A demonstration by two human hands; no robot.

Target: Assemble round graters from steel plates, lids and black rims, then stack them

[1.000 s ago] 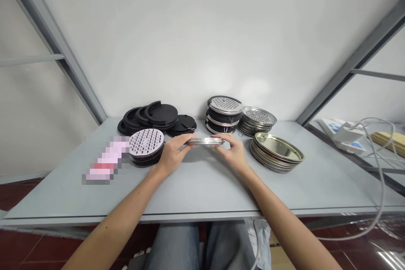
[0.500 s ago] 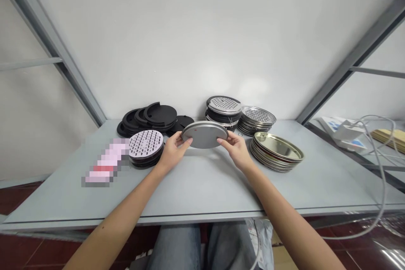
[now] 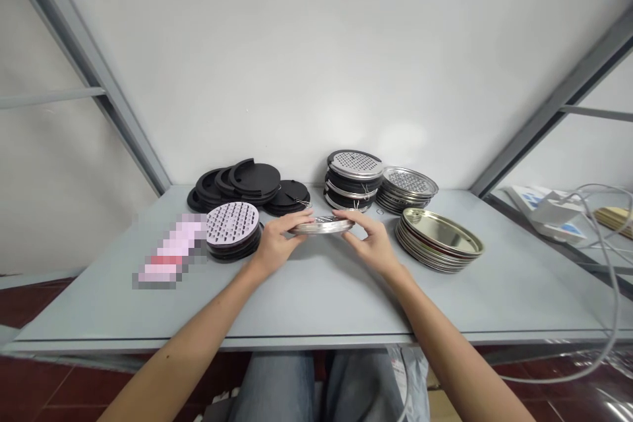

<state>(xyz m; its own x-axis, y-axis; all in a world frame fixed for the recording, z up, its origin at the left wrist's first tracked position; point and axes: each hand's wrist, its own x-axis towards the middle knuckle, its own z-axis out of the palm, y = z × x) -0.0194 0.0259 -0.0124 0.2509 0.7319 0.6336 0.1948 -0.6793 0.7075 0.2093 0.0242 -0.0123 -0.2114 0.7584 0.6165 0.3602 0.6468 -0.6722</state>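
Between my two hands is a round metal grater disc (image 3: 324,226), seen nearly edge-on and held above the table. My left hand (image 3: 277,241) pinches its left rim, fingers over the top and thumb below. My right hand (image 3: 370,241) grips the right rim the same way. Left of my left hand stands a stack topped by a pale grater plate (image 3: 231,223) over black discs. A stack of gold-coloured metal lids (image 3: 440,237) sits to the right of my right hand. Behind the held disc, a stack of black and silver grater discs (image 3: 355,178) stands near the wall.
Overlapping black round covers (image 3: 254,178) lie at the back left, with a flat black disc (image 3: 289,194) beside them. More silver grater plates (image 3: 408,183) are piled at the back right. A blurred pink item (image 3: 171,247) lies left. A white cable (image 3: 616,290) hangs at the right.
The disc was first edge-on, then its plain grey underside tipped toward me. Now it is lowered almost level, with its perforated top partly showing. Both hands have kept hold of it.
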